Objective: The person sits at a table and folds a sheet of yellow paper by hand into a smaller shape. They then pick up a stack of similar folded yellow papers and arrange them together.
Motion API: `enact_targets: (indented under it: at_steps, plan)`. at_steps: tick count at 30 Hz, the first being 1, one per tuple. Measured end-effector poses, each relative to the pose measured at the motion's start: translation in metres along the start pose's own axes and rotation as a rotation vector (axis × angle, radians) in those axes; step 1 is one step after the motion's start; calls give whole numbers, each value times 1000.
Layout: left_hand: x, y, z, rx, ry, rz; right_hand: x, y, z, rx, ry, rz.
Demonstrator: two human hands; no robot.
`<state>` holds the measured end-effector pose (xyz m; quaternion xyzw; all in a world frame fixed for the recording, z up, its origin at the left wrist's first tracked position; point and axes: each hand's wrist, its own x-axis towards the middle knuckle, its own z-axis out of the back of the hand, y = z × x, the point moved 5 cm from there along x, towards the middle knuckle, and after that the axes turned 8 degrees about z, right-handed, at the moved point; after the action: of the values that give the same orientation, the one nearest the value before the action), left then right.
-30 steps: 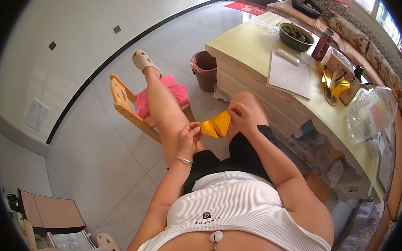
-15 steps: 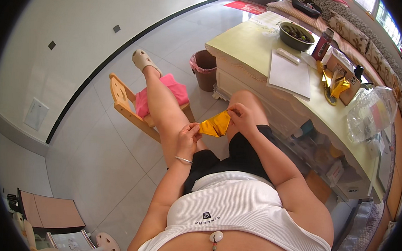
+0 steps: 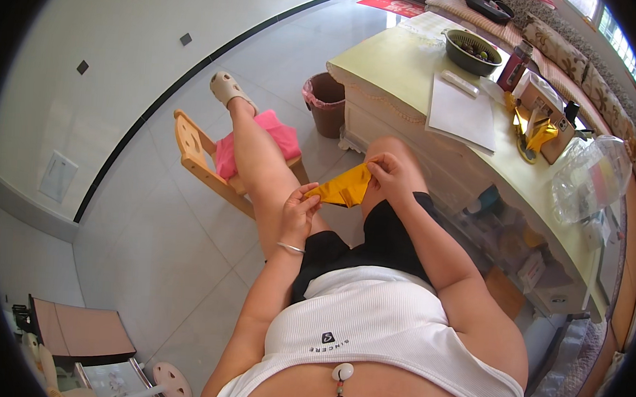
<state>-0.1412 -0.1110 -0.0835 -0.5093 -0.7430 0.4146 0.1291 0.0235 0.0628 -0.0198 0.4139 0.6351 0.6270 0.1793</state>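
White ribbed top nearest; dark logo plus small lettering on chest, upside down from here. Black shorts next. Gold sheet, shiny, up in the air over the lap, strung between the hands. Left hand pinches its left end, thumb against fingers; right hand pinches the upper right corner, same way. Middle of the sheet lies outside both grips.

Wooden chair to the left, left leg across it, pink cloth on the seat; grey floor runs from chair to wall. Table on the right: gap between its front edge and the right hand. Clear plastic bag toward the table's right end, gold scraps just beyond; white paper at the front edge. Brown bin just beside the left corner. Flask, markings too small to read; green basin near the back edge. Red mat farthest, pale lettering.
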Motion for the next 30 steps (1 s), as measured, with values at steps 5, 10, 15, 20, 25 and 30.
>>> enact_targets:
  at_steps: [5,10,15,20,25,30]
  plan:
    - [0,-2,1,-31,32,-22,-1,3,2,19,-19,-40]
    - [7,0,10,-58,68,-72,-2,5,2,18,-27,-25]
    - [6,2,7,-96,112,-59,-2,6,2,5,-23,-12]
    - [4,-1,10,-191,176,-13,-3,6,-2,5,8,-4]
    - [4,-2,10,-201,95,12,-4,7,-5,-2,22,-13]
    - [6,0,15,-318,154,60,-5,10,-8,-52,29,17]
